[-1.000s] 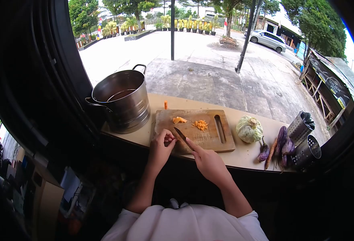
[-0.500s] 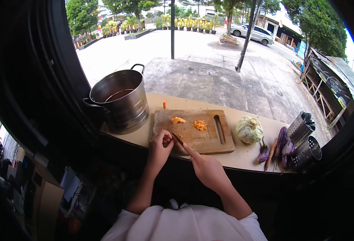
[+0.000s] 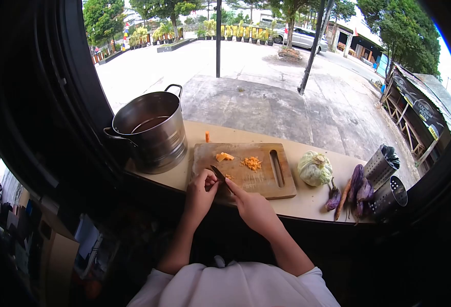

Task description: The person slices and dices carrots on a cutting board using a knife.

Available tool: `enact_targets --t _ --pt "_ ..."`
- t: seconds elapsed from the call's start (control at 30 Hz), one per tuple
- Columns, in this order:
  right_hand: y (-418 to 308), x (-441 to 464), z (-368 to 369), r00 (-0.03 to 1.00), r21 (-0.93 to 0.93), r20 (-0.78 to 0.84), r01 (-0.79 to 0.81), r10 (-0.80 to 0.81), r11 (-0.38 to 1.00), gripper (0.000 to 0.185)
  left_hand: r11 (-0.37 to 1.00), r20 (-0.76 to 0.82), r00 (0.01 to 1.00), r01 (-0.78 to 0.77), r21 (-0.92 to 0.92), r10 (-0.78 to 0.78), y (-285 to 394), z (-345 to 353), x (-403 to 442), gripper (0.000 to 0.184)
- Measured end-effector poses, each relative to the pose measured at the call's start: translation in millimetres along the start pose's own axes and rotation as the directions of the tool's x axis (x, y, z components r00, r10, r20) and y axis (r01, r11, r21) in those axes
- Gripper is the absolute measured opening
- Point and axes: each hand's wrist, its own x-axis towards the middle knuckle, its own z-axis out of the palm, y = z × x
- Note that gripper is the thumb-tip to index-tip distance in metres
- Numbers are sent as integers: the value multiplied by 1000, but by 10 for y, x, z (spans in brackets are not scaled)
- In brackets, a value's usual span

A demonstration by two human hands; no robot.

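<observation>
My right hand is closed around the handle of a knife, whose dark blade points up and left over the near-left part of a wooden cutting board. Close beside the blade, my left hand has its fingers pinched together; what they hold, if anything, is hidden. On the board lie a pile of diced carrot and some larger carrot pieces. A few small orange bits sit by the knife. Behind the board, an orange carrot stub stands on the counter.
A large steel pot stands left of the board. To the right are a pale green cabbage, several purple eggplants, a thin orange-brown root and two perforated metal holders. The counter's far edge borders concrete paving.
The knife blade has swung slightly up and left beside my left fingers. Both hands stay near the board's front-left corner. Outside, the silver car has moved left.
</observation>
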Motion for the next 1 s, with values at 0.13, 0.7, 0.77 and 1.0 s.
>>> enact_targets --t 0.13,0.7,0.77,1.0 --pt "36 -28 -14 1000 80 -24 -9 11 997 56 1000 1 1000 4 17 -4 24 -6 5 20" --pt "-46 27 80 1000 -1 12 3 -3 1000 56 999 -25 1000 0 36 1 -2 21 -11 19" --pt "-3 66 120 1000 6 -1 13 -13 1000 56 999 -28 1000 -9 47 10 -40 33 -11 18" --pt "98 -70 -29 996 40 -83 27 -23 999 56 999 -14 999 -31 15 32 35 14 1 15"
